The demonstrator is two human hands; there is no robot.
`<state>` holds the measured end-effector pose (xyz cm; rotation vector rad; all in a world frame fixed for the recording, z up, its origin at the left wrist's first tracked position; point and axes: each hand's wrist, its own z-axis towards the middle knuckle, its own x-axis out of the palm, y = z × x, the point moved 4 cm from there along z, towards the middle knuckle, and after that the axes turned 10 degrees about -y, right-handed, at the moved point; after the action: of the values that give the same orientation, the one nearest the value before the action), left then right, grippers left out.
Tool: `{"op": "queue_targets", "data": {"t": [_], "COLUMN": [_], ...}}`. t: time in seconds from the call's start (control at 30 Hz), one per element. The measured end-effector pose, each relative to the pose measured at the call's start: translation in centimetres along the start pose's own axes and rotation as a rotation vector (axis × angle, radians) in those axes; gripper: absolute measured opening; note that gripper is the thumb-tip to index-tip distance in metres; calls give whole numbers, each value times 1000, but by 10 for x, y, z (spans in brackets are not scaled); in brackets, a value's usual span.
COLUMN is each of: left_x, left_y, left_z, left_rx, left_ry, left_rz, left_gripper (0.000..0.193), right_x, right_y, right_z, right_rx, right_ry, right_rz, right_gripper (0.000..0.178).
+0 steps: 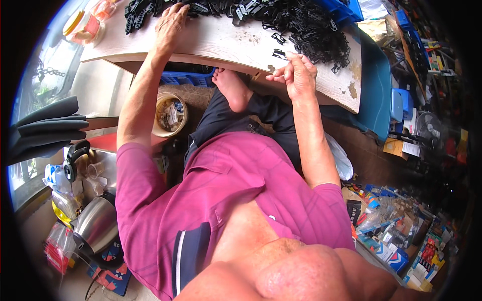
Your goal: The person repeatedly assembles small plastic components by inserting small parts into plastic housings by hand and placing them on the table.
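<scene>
Lap: dark trousers [211, 118], one bare foot [232, 91] raised close to the front edge of the surface [221, 47].
Floor: round cream bin [185, 118] with scraps inside, left of the legs.
Right hand: right hand [301, 78] above the front edge, fingers curled, fingertips at the near side of the heap.
Small black piece: single slotted black piece [279, 53] at those fingertips, over the bare pale top. Right grip looks narrow; pinched or merely touched, cannot tell.
Loose neighbour: another black piece [278, 38] lies just beyond, apart from the first.
Left hand: left hand [172, 25] reaches farther in, fingers down among the left cluster [140, 15] of black parts. Left grip: blurred at the tips, cannot tell whether it holds anything.
Step in hand: reads as handling small parts singly on the right, with the left hand at its own cluster.
Next move calls for: a fine fingertip pinch on the slotted piece, kept clear of the tangled parts.
Heap: big jumble of black parts [314, 37], beyond the right hand.
Far edge: blue crate [351, 12] behind the heap; lidded jar [80, 27] at the far left corner.
</scene>
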<state>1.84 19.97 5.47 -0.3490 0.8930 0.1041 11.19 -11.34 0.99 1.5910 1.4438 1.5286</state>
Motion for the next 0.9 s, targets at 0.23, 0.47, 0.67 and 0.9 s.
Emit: {"op": "queue_targets", "data": {"t": [0.23, 0.47, 0.67, 0.9], "left_x": [44, 20, 48, 47], "left_y": [28, -7, -66, -134], "left_z": [-28, -45, -66, -67], "left_rx": [169, -16, -429, -587], "left_ry": [-219, -261, -123, 245], "left_rz": [-17, -299, -1157, -1471], "left_gripper": [28, 25, 26, 26], "right_x": [6, 2, 18, 22], "right_y": [1, 3, 12, 12], "right_z": [-2, 0, -2, 3], "right_rx": [-38, -60, -126, -175], "right_ry": [29, 54, 105, 39], "right_rz": [-91, -78, -40, -104], "right_gripper": [16, 17, 17, 16]}}
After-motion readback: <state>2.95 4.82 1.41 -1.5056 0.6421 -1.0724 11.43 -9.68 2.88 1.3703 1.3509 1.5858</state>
